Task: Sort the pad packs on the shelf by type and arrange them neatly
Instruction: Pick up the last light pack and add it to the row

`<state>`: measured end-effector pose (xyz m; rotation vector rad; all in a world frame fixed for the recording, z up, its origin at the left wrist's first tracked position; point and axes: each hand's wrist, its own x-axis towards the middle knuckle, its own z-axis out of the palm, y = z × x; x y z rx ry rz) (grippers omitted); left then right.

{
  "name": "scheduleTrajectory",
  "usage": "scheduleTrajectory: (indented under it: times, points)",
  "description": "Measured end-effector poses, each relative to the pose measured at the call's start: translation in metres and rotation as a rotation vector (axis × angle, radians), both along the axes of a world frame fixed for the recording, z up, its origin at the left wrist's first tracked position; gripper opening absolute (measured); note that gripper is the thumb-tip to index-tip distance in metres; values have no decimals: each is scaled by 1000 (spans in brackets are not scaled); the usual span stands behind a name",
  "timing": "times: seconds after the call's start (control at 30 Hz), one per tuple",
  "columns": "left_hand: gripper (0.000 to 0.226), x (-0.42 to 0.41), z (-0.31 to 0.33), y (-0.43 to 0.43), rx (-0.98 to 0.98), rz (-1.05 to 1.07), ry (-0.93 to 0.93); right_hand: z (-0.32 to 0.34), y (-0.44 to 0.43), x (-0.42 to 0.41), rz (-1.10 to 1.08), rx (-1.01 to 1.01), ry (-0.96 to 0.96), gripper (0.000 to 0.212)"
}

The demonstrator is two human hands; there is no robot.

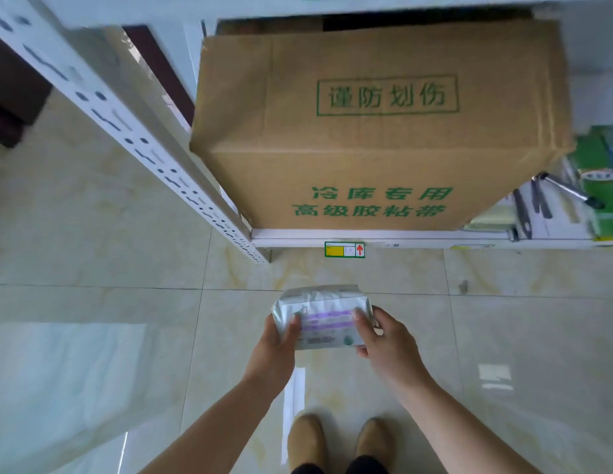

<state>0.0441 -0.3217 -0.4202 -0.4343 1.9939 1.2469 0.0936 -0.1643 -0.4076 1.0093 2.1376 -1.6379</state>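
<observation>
Silvery-white with purple stripes, the pad pack (323, 316) sits between my left hand (277, 340) and right hand (383, 340), each curled round one end, so I judge I'm mid-carry and must next find its matching type on the shelf (366, 234) ahead of them.

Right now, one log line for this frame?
left hand: grips pad pack | right hand: grips same pack | bottom shelf: cardboard box
</observation>
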Motion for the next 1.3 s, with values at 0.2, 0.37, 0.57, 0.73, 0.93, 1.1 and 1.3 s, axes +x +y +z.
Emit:
scheduleTrajectory:
  times: [0.2, 0.37, 0.57, 0.73, 0.93, 1.1, 1.3]
  points:
    - [24, -16, 102, 7, 15, -13, 100, 97, 3, -8, -46, 24, 82, 18]
    - [37, -19, 181, 13, 24, -34, 168, 175, 1, -4, -122, -27, 113, 22]
    - [40, -6, 284, 23, 36, -107, 246, 269, 2, 8, -202, -16, 165, 17]
    - [42, -11, 349, 26, 7, -162, 308, 333, 4, 11, -245, -16, 207, 18]
    - [42, -17, 407, 30, 26, -245, 396, 387, 12, 12, -240, 17, 268, 36]
    - [47, -30, 432, 35, 29, -293, 442, 415, 16, 9, -179, 99, 278, 36]
    - [47, -43, 452, 51, 26, -322, 464, 432, 31, -1, -176, 84, 333, 30]
